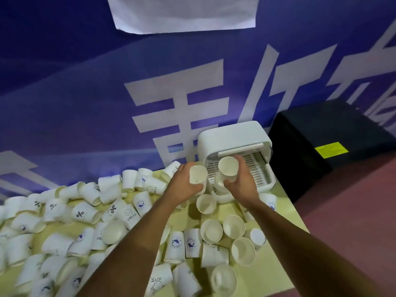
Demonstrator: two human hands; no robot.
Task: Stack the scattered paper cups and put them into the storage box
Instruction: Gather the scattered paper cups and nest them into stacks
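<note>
Loose paper cups cover the table. Left hand grips a single cup; right hand grips a second cup over the storage box. Most stacking remains.

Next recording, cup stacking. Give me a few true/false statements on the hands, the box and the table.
1. The left hand holds a cup. True.
2. The right hand is empty. False: the right hand holds a cup too.
3. The box is shut. False: the box is open, its slatted tray showing.
4. Many cups lie scattered on the table. True.
</note>
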